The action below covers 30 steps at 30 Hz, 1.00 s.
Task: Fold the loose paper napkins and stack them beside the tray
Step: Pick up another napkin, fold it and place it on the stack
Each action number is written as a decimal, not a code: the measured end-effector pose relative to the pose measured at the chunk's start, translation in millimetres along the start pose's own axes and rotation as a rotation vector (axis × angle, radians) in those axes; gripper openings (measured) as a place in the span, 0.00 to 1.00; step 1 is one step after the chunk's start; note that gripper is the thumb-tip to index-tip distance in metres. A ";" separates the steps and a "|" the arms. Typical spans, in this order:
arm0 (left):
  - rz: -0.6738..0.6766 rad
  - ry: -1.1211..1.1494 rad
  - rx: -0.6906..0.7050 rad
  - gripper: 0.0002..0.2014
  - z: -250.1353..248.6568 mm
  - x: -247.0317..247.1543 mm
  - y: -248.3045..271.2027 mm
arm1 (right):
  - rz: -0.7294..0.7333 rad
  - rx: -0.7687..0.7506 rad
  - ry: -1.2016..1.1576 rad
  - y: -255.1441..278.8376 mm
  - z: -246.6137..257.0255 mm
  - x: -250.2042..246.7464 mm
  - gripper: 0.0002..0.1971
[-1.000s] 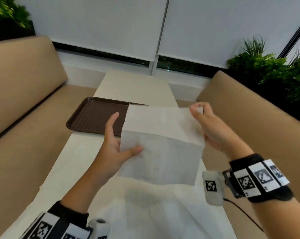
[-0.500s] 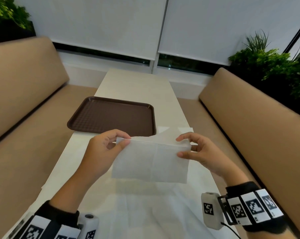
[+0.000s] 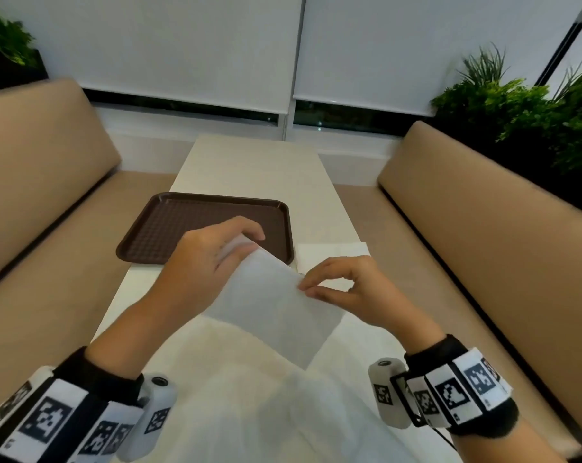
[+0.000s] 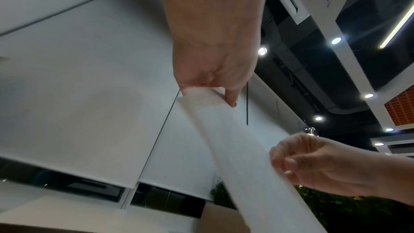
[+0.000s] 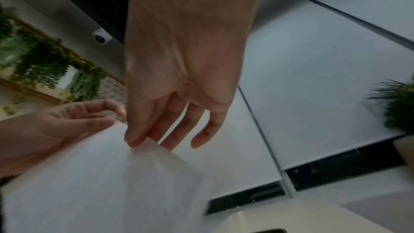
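Observation:
I hold a folded white paper napkin (image 3: pixel 276 305) in the air over the table, turned at a slant. My left hand (image 3: pixel 212 262) grips its far corner, fingers curled over the top edge. My right hand (image 3: pixel 336 289) pinches the right corner between thumb and forefinger. In the left wrist view the napkin (image 4: pixel 235 148) runs as a strip from the left hand (image 4: pixel 215 84) to the right hand (image 4: pixel 313 164). The right wrist view shows the right hand (image 5: pixel 143 137) pinching the napkin (image 5: pixel 112 183). A brown tray (image 3: pixel 196 225) lies behind my hands. Folded napkins (image 3: pixel 329 253) lie to its right.
Loose unfolded napkins (image 3: pixel 266 412) cover the near end of the white table (image 3: pixel 249 162). Tan benches (image 3: pixel 42 202) flank it on both sides. Green plants (image 3: pixel 517 105) stand behind the right bench.
The napkin, open a second ago, has been folded in half and then turned to a slant. Both hands came lower and closer together.

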<state>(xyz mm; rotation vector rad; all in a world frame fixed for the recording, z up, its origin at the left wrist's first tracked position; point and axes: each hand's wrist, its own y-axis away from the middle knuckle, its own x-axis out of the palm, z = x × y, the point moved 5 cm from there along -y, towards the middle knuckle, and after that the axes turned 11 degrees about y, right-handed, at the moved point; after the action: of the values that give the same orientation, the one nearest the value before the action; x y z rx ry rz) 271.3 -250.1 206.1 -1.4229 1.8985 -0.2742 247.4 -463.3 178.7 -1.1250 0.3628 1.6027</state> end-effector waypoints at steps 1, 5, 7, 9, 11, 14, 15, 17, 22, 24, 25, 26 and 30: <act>-0.011 0.019 0.003 0.10 3.6 -1.8 -1.4 | 0.018 0.041 -0.030 1.4 -9.4 -0.6 0.07; -0.001 0.060 -0.047 0.16 25.1 2.0 -12.6 | 0.090 0.162 -0.010 1.3 -43.8 0.5 0.13; 0.062 0.111 -0.179 0.15 43.3 13.8 -20.3 | 0.121 0.213 0.035 -0.4 -62.3 -1.4 0.13; 0.131 0.198 -0.316 0.14 62.1 30.6 -28.8 | 0.133 0.287 -0.017 -1.4 -84.4 -5.9 0.12; 0.170 0.309 -0.455 0.19 79.3 52.0 -39.4 | 0.141 0.407 -0.162 -0.7 -108.6 -10.3 0.13; 0.114 0.412 -0.605 0.18 111.2 85.7 -60.7 | 0.057 0.543 -0.368 -4.9 -146.9 -16.8 0.11; 0.088 0.456 -0.644 0.16 123.7 98.4 -68.9 | 0.001 0.578 -0.409 -9.4 -161.2 -19.6 0.08; 0.048 0.467 -0.690 0.13 146.0 123.6 -85.8 | -0.141 0.670 -0.404 -20.2 -192.9 -27.1 0.05; 0.019 0.384 -0.740 0.13 184.8 183.5 -114.7 | -0.238 0.855 -0.237 -45.0 -260.7 -22.6 0.15; 0.078 0.291 -0.748 0.17 204.0 205.6 -118.8 | -0.174 0.912 -0.090 -50.4 -284.1 -10.2 0.19; 0.108 0.220 -0.750 0.18 213.6 214.4 -119.8 | -0.139 0.926 0.020 -52.2 -293.3 -4.6 0.19; 0.137 0.145 -0.745 0.19 221.8 221.7 -119.9 | -0.105 0.922 0.128 -53.6 -300.6 0.9 0.19; 0.322 -0.239 -0.719 0.21 243.7 242.8 -117.2 | 0.087 0.865 0.351 -51.8 -303.0 26.7 0.20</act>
<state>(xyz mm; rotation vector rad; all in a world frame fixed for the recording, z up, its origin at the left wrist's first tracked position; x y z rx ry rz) 491.3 -449.8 -3.2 -1.4538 2.0704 0.7703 437.7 -647.6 20.5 -0.6967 1.2133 1.1030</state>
